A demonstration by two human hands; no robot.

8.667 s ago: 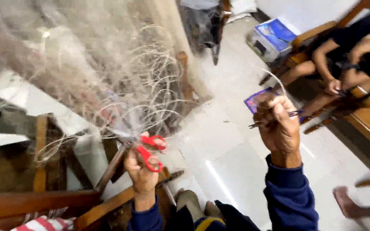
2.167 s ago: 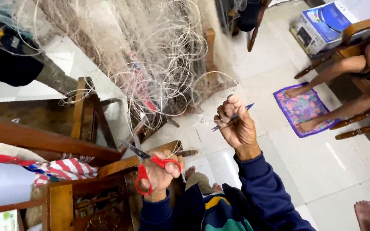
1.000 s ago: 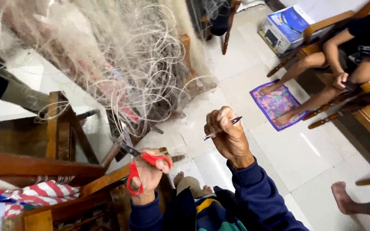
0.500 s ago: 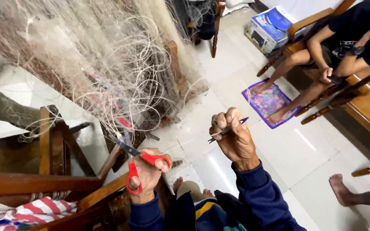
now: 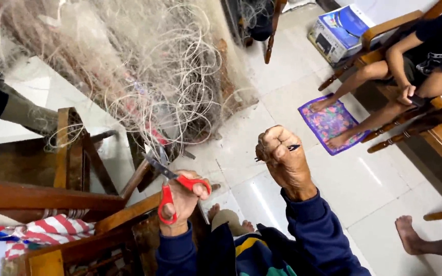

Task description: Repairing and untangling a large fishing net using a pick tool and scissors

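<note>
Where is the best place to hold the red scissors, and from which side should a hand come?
Grip the red scissors by the red handle loops, coming from below, as the left hand does. The blades point up and away toward the tangled net, so the handle end is the safe one.

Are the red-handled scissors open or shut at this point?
Open. The scissors in the left hand have their two red handle loops spread apart; the blades near the fishing net are too blurred to judge.

Red-handled scissors [image 5: 172,186] pointing at tangled fishing net [image 5: 129,76]; thin dark netting needle [image 5: 282,152].
</note>
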